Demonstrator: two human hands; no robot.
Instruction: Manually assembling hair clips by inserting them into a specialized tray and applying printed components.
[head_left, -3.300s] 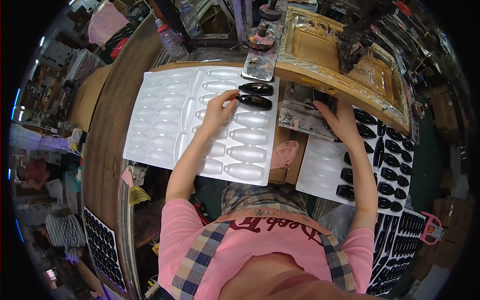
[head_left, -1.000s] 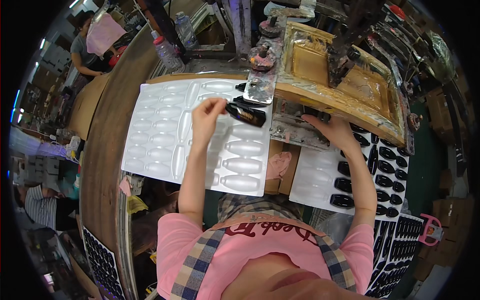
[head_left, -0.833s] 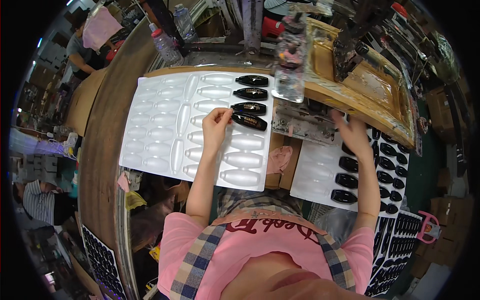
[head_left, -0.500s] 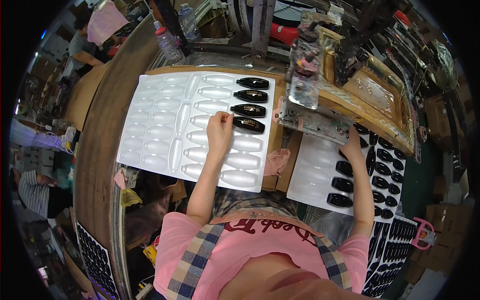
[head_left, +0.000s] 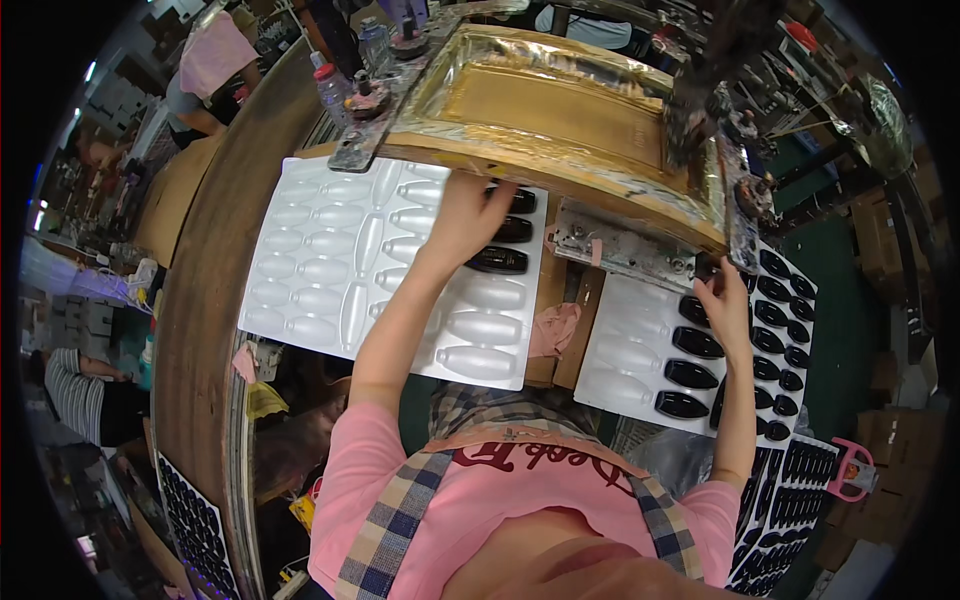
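Note:
My left hand [head_left: 467,222] is at the front edge of a wooden screen-printing frame [head_left: 560,190], fingers bent against the edge and thumb stretched aside; some fingertips are hidden. Below it, a white moulded tray [head_left: 345,345] holds glossy black bottle-shaped pieces [head_left: 497,260] in its right column, some with gold print. My right hand [head_left: 727,305] is beside the right end of a stained metal fixture [head_left: 625,245], fingers bent together; a dark bit shows at the fingertips, too small to name. Under that hand a second white tray [head_left: 622,350] carries more black pieces [head_left: 690,374].
A pink cloth [head_left: 553,330] lies between the trays. Jars, one red-lidded [head_left: 335,88], stand at the back left by a long wooden bench [head_left: 195,350]. More loaded trays [head_left: 800,490] and cartons [head_left: 895,450] are at the right. Other people are at the far left.
The printing frame has swung left and now spans above the left tray's far edge. My left hand has left a black piece and gone up to the frame. My right hand has shifted slightly right.

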